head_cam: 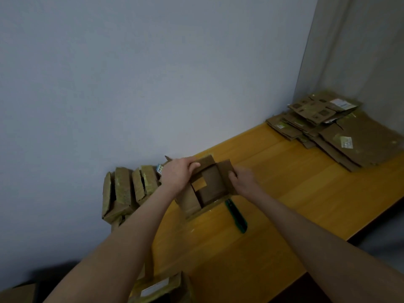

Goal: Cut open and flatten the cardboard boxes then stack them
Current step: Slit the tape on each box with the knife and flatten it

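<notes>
Head view: our left hand and right hand each grip a flap of the opened cardboard box, green box cutter beside it.

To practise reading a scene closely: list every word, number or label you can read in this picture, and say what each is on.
No text here can be read.
White label on the stack: too blurred.
Pale label on the flat sheet: too blurred.
Barcode sticker behind the open box: bars only, digits too small.
Near label on the near box: too blurred.
</notes>
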A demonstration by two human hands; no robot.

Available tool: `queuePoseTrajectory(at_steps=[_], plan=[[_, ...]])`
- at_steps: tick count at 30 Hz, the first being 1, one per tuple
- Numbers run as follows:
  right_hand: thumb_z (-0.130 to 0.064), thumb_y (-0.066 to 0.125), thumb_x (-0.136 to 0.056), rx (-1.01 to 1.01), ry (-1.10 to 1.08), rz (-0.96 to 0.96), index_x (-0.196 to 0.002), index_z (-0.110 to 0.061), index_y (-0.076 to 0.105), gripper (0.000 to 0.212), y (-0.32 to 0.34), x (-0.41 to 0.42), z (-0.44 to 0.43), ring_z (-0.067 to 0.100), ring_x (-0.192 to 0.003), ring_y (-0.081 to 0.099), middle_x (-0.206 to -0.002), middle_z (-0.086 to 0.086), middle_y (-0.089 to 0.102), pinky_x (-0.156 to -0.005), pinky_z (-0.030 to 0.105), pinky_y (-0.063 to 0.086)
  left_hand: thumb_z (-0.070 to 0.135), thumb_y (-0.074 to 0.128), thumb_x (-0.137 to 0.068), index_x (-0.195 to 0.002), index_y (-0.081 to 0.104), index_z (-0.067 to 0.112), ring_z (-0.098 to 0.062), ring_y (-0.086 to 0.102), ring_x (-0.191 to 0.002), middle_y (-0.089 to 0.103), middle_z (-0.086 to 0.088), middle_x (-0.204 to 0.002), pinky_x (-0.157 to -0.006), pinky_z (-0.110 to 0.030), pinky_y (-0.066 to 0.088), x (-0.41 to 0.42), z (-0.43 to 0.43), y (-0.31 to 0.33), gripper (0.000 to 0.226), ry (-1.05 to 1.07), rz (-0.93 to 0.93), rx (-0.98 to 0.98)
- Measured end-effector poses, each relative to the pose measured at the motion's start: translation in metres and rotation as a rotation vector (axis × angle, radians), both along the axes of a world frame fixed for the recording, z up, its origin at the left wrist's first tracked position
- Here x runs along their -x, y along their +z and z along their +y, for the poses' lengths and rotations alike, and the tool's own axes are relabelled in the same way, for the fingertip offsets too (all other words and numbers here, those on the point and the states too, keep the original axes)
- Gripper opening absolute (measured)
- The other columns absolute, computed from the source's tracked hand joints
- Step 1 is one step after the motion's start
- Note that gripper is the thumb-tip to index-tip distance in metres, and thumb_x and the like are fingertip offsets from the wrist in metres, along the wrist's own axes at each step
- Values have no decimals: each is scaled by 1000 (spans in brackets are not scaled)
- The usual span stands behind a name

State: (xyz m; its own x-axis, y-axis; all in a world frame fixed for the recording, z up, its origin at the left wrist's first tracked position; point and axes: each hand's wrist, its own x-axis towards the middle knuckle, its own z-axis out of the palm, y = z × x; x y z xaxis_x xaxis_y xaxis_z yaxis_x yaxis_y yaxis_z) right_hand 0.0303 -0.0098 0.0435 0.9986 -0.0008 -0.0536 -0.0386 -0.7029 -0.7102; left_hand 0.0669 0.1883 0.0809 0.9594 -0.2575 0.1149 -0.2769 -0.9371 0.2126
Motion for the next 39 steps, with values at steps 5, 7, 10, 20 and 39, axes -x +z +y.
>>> queuePoseTrajectory(at_steps=[5, 7, 10, 20, 39], plan=[[-12, 38, -101, -205, -142, -8, -70, -15, 45, 32, -10, 1, -6, 14, -63, 42, -69, -2, 44, -55, 30, 30, 46, 70, -83, -148, 27, 10, -33, 43, -132, 43, -16, -145, -107, -48, 40, -3, 22, -31, 87, 530, 151, 399], [-14, 38, -102, -294, -151, 4, -83, -4, 53, 26, -6, 4, -7, 19, -70, 47, -75, 2, 49, -57, 30, 33, 50, 80, -68, -142, 32, 7, -33, 51, -123, 50, -16, -138, -100, -48, 47, -2, 30, -47, 98, 556, 469, 634], [-17, 39, -103, -382, -121, 40, -93, -3, 57, 25, -1, 9, -8, 16, -72, 49, -80, 1, 52, -57, 26, 37, 49, 85, -63, -140, 31, 8, -33, 50, -124, 51, -13, -137, -101, -46, 46, -2, 29, -55, 102, 507, 544, 687], [-24, 43, -102, -733, -419, 273, -116, -9, 54, 23, -21, 7, -30, 26, -93, 59, -99, 8, 59, -85, 44, 52, 15, 50, -96, -125, 56, 23, -19, 60, -89, 60, -7, -107, -59, -25, 52, 7, 31, -27, 31, 254, 711, 941], [-24, 66, -88, -955, -269, 487, -136, -17, 50, 51, -16, -1, -47, 28, -104, 59, -116, 8, 61, -72, 39, 55, 60, 68, -75, -116, 60, 25, -17, 56, -112, 63, 0, -117, -99, -43, 40, -4, 19, 17, 54, 49, 953, 1021]])
